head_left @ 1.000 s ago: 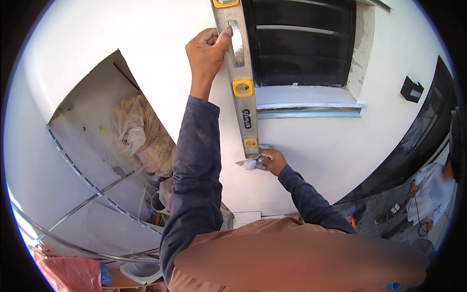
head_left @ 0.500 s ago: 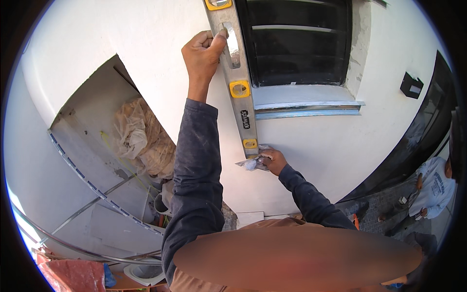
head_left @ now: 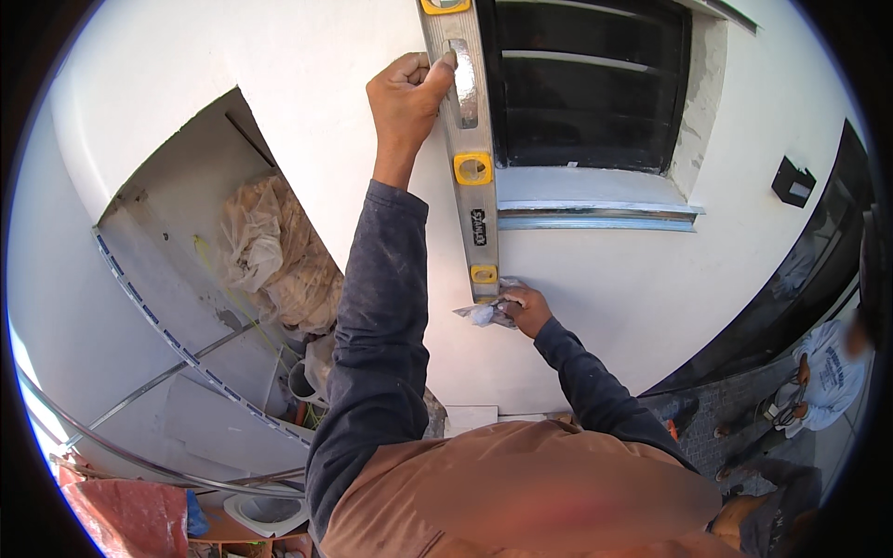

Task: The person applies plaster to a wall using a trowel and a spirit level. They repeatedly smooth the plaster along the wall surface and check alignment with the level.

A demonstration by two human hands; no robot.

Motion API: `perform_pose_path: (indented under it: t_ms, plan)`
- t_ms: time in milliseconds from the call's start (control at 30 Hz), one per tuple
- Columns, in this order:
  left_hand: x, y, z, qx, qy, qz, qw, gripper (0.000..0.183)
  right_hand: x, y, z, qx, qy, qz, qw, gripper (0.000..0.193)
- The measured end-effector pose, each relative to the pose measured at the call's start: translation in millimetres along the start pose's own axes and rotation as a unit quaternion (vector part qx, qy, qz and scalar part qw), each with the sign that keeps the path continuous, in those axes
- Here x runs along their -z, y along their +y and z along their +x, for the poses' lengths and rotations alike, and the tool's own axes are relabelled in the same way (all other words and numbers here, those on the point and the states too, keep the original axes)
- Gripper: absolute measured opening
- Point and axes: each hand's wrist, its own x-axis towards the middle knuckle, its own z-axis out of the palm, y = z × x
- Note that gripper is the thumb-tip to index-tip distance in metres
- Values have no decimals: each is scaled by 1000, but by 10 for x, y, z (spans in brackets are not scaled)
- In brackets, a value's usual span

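Observation:
A long grey spirit level (head_left: 477, 197) with yellow-framed vials stands almost upright against the white wall, just left of the window. Near its upper part, my left hand (head_left: 407, 100) is closed on the edge, with the thumb at the long slot. Down at the lower end, my right hand (head_left: 527, 310) pinches a crumpled clear plastic bag (head_left: 484, 316) with something pale in it, right beside the level's bottom tip. The fingertips there are partly hidden by the plastic.
A dark window (head_left: 586, 88) with a projecting sill (head_left: 595, 219) is right of the level. Farther right is a small black wall box (head_left: 793, 181). Left, a wall opening shows plastic-wrapped material (head_left: 279, 251) and a bucket (head_left: 302, 381). A person in a light shirt (head_left: 828, 377) stands at right.
The whole view has shifted slightly, so the level, window and my left hand appear farther right. Both hands keep their holds. The person at right has moved their arms a little.

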Motion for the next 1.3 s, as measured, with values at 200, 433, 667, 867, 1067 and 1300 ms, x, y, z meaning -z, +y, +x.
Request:
perform_pose_path:
  t_ms: [200,433,667,867,1067,1300]
  plan:
    - [20,-12,37,-20,8,29,999,31,-1,-27,-11,15,18,-10,1000,27]
    - [-14,-64,22,3,10,-35,999,27,-10,43,-4,-15,-6,-10,1000,28]
    - [-13,-56,37,4,17,-10,1000,29,-56,103,0,-23,-1,17,1000,26]
    - [-6,-98,35,-40,19,-1,999,30,-55,139,11,1,-5,-21,1000,26]
    - [-31,-99,54,-43,30,-1,999,30,-32,89,28,11,-16,-45,999,24]
    - [-37,-97,49,-28,25,-7,999,31,-24,56,32,7,-15,-38,999,25]
